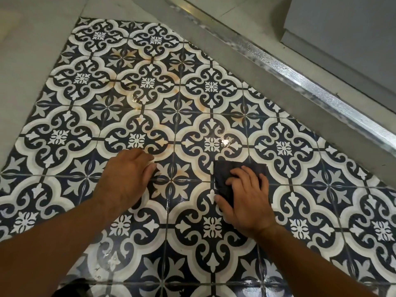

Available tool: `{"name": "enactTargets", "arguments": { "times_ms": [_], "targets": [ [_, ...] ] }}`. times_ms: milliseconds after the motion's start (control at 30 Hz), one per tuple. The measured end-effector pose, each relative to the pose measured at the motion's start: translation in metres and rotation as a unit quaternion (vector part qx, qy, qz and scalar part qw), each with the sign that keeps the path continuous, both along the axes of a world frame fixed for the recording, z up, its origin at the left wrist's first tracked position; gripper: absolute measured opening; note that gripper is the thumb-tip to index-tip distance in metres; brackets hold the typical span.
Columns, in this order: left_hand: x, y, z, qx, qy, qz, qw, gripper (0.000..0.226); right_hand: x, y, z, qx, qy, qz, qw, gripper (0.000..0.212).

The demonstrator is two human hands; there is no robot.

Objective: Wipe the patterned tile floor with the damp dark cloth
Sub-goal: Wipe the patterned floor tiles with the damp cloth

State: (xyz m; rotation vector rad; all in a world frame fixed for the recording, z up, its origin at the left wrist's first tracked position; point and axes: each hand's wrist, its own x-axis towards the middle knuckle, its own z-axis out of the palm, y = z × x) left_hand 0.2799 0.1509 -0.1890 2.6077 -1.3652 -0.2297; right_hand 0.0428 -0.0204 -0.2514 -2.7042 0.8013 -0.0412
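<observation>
The patterned tile floor (147,84) is navy and white with floral medallions and fills most of the view. Orange-brown stains mark the tiles toward the upper middle, and the tiles near me look wet and glossy. A folded dark cloth (225,179) lies flat on the floor right of centre. My right hand (246,196) presses down on it, fingers spread over its top. My left hand (126,174) rests palm down on the bare tiles to the left of the cloth, holding nothing.
A grey raised threshold with a shiny metal rail (278,67) runs diagonally across the upper right. Plain grey floor (32,50) borders the patterned tiles on the left and at the top. A wet glint (226,141) shines just beyond the cloth.
</observation>
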Motion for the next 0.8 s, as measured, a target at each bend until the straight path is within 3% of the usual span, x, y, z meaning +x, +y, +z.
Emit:
{"name": "enactTargets", "arguments": {
  "times_ms": [67,167,367,467,567,700,800],
  "targets": [
    [0.004,0.005,-0.003,0.001,-0.009,-0.002,1.0,0.027,0.008,0.0,-0.006,-0.007,0.048,-0.029,0.998,0.068],
    [0.013,0.016,-0.009,0.02,-0.014,0.006,1.0,0.036,0.024,0.005,-0.013,-0.009,0.103,-0.068,0.992,0.066],
    [0.034,0.038,-0.015,0.13,0.038,-0.067,0.988,0.088,0.045,0.057,-0.007,0.022,0.077,-0.073,0.994,0.059],
    [0.046,0.044,-0.023,0.217,0.004,-0.115,0.969,0.106,0.03,0.073,-0.006,0.02,0.086,-0.033,0.996,0.055],
    [0.051,0.044,-0.026,0.249,-0.022,-0.127,0.96,0.114,0.018,0.059,-0.005,0.022,0.093,-0.058,0.994,0.054],
    [0.046,0.036,-0.028,0.266,-0.05,-0.136,0.953,0.114,0.042,0.035,-0.004,0.032,0.128,-0.174,0.976,0.057],
    [0.044,0.034,-0.029,0.262,-0.05,-0.14,0.954,0.114,0.073,0.038,-0.004,0.035,0.124,-0.183,0.975,0.057]
  ]
}}
